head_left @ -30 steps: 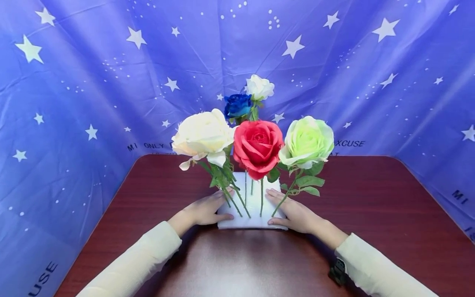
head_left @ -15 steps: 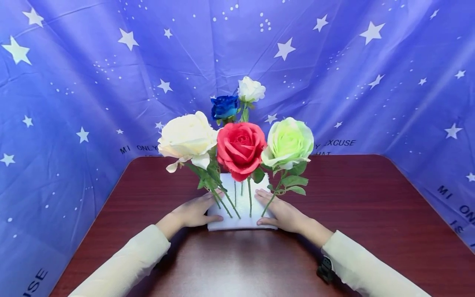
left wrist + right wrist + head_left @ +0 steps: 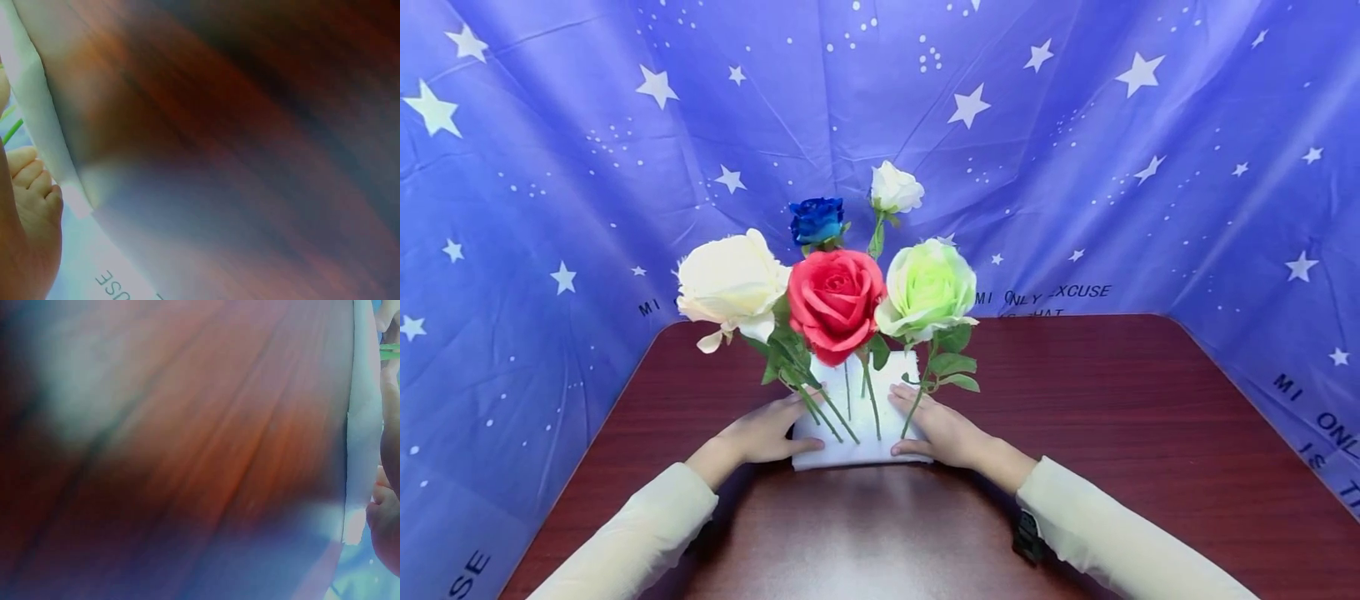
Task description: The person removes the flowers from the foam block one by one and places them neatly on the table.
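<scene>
Head: white block (image 3: 861,421) between hands (image 3: 771,429) (image 3: 943,433)

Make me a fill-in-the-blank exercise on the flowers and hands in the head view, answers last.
1. The red rose appears between the cream rose and the ____ rose.
2. The left hand and right hand both touch the ____ block.
3. Left of the small white rose, at the back, is a ____ rose.
4. The backdrop is printed with five-pointed ____.

Missing words: green; white; blue; stars.
</scene>
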{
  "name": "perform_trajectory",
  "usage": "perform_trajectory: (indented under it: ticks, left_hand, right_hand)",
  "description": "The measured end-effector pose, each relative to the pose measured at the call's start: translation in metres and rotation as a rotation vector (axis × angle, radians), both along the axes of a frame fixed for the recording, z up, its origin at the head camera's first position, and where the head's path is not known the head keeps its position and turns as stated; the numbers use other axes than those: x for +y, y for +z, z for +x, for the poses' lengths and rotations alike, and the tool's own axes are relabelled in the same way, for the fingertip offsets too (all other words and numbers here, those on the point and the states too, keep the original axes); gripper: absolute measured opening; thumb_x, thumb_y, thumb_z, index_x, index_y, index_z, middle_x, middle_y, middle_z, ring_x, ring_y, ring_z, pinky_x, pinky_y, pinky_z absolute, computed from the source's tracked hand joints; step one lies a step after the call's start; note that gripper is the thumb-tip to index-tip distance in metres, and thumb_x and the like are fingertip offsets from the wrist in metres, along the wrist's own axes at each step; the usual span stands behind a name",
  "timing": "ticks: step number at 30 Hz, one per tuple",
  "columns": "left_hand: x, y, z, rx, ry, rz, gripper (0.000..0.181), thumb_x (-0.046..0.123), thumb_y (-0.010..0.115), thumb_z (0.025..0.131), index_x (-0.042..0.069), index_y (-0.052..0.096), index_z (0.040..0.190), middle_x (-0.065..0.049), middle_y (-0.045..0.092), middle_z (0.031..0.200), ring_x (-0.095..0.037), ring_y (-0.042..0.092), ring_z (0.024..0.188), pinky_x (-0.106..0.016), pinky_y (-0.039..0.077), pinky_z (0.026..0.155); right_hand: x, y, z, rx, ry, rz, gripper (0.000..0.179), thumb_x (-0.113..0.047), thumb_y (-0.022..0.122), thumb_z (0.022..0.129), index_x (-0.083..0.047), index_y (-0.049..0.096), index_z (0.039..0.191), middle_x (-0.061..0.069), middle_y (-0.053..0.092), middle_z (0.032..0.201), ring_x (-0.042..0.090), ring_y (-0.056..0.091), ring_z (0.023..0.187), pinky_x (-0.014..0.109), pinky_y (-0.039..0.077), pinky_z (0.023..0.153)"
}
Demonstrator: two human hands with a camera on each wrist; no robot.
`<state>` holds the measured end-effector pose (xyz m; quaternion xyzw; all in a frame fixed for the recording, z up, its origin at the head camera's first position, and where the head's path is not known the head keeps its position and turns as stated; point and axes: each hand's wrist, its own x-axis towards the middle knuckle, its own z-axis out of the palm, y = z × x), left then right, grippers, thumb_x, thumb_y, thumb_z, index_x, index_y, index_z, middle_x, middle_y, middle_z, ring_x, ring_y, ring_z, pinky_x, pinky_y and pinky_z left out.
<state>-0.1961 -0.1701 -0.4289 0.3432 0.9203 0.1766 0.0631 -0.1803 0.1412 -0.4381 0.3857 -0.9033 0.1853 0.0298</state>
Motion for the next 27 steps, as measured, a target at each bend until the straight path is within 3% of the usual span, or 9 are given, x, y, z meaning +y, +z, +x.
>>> perform_trajectory:
  ticks: [4, 12, 27]
  left_hand:
    - [-0.008, -0.001, 0.001, 0.012, 0.007, 0.012, 0.081, 0.050, 0.063, 0.088, 0.007, 0.034, 0.149, -0.015, 0.037, 0.154, -0.032, 0.041, 0.139, -0.048, 0.039, 0.111]
    - [-0.024, -0.001, 0.000, 0.073, -0.002, 0.037, 0.077, 0.043, 0.069, 0.085, 0.004, 0.041, 0.145, -0.014, 0.042, 0.152, -0.032, 0.044, 0.137, -0.047, 0.039, 0.111]
    - [-0.046, 0.000, 0.001, 0.086, 0.022, 0.087, 0.077, 0.039, 0.074, 0.081, 0.003, 0.045, 0.142, -0.017, 0.046, 0.148, -0.034, 0.046, 0.135, -0.048, 0.040, 0.110]
  right_hand:
    - [-0.009, 0.000, -0.001, 0.006, -0.002, -0.004, 0.078, -0.039, 0.071, 0.084, 0.005, 0.043, 0.141, 0.024, 0.040, 0.150, 0.035, 0.036, 0.142, 0.046, 0.036, 0.115]
    - [-0.026, 0.000, -0.005, 0.003, 0.002, 0.007, 0.078, -0.041, 0.070, 0.084, 0.005, 0.043, 0.141, 0.024, 0.039, 0.150, 0.035, 0.037, 0.142, 0.046, 0.035, 0.115]
    - [-0.050, 0.006, -0.008, -0.019, 0.013, 0.041, 0.079, -0.042, 0.069, 0.084, 0.005, 0.042, 0.141, 0.025, 0.039, 0.150, 0.036, 0.037, 0.142, 0.046, 0.034, 0.116]
